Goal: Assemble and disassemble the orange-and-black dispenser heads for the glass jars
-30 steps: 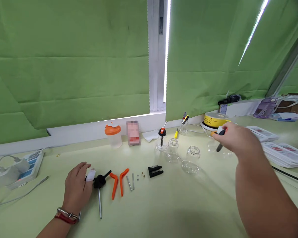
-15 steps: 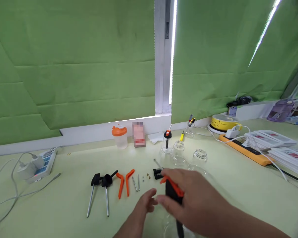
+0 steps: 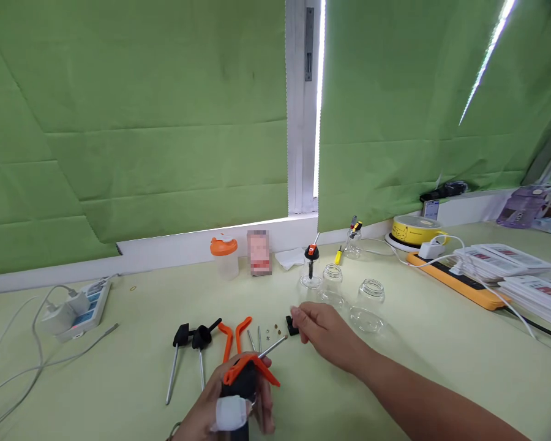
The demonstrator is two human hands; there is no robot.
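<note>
Judging by the parts, assembly looks partial: the black-and-orange lever mechanism has its black body and orange arms together, while 2 black heads with metal rods, 2 loose orange levers and 2 metal bolts lie separate and look unjoined. Several tiny fittings sit near the bolts, also loose.

The left hand has its fingers closed around the mechanism, low over the near part of the green tabletop. Orange arms splay outward at its top, and a slim metal rod slants up and away beside them; the lower black body is partly hidden by a white-wrapped finger.

The right hand has its fingertips drawn nearly together beside a black block, partly covered by those fingers; whether it grips anything, I cannot tell.

Behind, 2 open clear glass jars stand lidless, and another glass vessel carries a black-and-red top. Whether the mechanism is complete inside cannot be seen.
</note>
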